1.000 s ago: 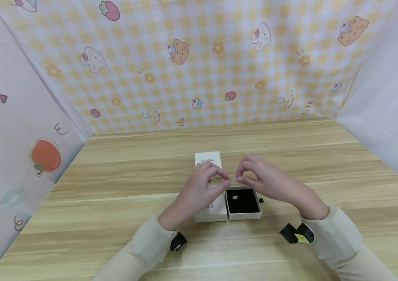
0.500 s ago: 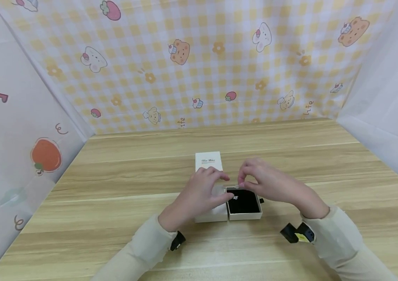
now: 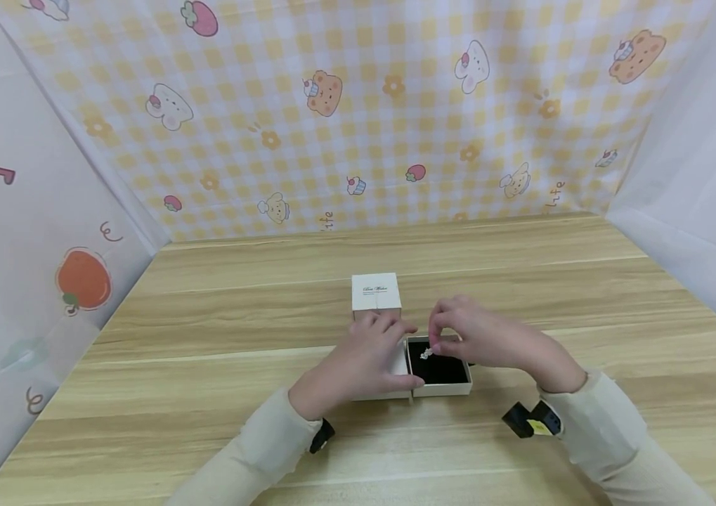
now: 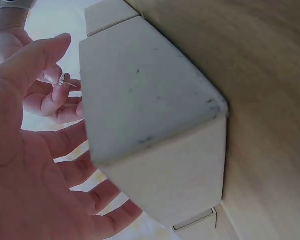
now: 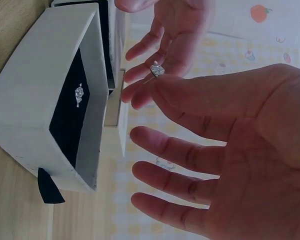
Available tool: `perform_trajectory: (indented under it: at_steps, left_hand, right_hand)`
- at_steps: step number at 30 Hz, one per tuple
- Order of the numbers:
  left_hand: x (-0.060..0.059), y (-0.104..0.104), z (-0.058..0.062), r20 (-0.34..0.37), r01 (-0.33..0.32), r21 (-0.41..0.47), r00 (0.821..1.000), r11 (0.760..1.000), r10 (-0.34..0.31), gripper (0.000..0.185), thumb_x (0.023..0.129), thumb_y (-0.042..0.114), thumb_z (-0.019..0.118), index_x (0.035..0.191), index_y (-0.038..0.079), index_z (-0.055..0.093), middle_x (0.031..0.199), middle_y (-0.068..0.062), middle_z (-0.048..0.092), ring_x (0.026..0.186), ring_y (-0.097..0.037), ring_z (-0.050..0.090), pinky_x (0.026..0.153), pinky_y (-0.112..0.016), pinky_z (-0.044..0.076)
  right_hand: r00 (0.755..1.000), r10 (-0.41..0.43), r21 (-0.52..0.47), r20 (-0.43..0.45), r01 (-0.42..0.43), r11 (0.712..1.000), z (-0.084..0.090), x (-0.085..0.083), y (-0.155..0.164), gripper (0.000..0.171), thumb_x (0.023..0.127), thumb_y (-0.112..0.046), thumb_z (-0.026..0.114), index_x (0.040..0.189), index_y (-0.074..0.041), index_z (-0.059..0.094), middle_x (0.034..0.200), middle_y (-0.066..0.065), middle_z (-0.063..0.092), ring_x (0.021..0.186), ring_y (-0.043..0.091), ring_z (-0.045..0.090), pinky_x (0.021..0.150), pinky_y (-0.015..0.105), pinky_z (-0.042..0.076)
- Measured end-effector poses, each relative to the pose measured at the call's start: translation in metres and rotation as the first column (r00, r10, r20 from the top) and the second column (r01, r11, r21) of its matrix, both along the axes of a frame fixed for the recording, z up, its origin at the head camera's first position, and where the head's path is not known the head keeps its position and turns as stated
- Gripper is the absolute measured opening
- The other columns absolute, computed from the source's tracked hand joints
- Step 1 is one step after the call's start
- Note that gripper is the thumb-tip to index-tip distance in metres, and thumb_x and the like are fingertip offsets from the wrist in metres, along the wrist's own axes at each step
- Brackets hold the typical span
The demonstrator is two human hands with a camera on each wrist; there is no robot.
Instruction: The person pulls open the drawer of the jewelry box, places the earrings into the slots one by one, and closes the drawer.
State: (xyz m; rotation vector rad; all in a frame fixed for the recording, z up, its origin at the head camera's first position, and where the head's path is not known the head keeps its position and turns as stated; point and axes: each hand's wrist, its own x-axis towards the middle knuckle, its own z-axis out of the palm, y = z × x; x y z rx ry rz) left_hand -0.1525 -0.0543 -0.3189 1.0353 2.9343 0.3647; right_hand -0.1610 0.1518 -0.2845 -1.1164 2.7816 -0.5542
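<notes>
My right hand (image 3: 484, 334) pinches a sparkly stud earring (image 5: 157, 69) between thumb and forefinger, over a small white box drawer (image 3: 440, 388). Its thin post shows in the left wrist view. A second sparkly earring (image 5: 79, 95) sits on the black pad (image 5: 72, 122) inside the drawer. My left hand (image 3: 360, 358) lies over the white box (image 4: 150, 90) to the left of the drawer, fingers spread along it. In the head view its thumb reaches across to the drawer's left front edge.
Behind the left hand stands another white box (image 3: 375, 288) with dark lettering on top. A black ribbon tab (image 5: 50, 187) sticks out of the drawer's side. The wood-grain table (image 3: 237, 309) ends at a yellow checked cloth (image 3: 389, 140).
The right hand has brought the earring down and toward me, from behind the drawer to over its black pad. The left hand has let go of the earring, its thumb now lower.
</notes>
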Motion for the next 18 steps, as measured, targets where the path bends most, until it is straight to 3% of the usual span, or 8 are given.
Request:
perform_trajectory:
  at_steps: [7, 18]
  left_hand:
    - [0.0013, 0.0013, -0.0039, -0.014, 0.014, -0.022, 1.0, 1.0, -0.014, 0.075, 0.075, 0.06, 0.066, 0.132, 0.015, 0.049, 0.134, -0.006, 0.047, 0.116, -0.029, 0.045, 0.097, -0.047, 0.038]
    - [0.0035, 0.0026, -0.0046, -0.035, 0.019, -0.029, 0.999, 0.999, -0.02, 0.071, 0.075, 0.056, 0.068, 0.13, 0.014, 0.051, 0.126, -0.001, 0.05, 0.11, -0.023, 0.046, 0.095, -0.04, 0.038]
  right_hand:
    - [1.0, 0.007, 0.06, 0.005, -0.007, 0.998, -0.0023, 0.0, -0.0023, 0.013, 0.086, -0.017, 0.065, 0.074, -0.022, 0.061, 0.098, -0.001, 0.058, 0.091, 0.019, 0.048, 0.077, 0.035, 0.041]
    - [0.997, 0.016, 0.071, 0.073, -0.021, 0.997, -0.0064, 0.0005, -0.0055, 0.015, 0.085, -0.016, 0.066, 0.072, -0.023, 0.061, 0.117, 0.012, 0.058, 0.111, 0.034, 0.049, 0.092, 0.05, 0.041]
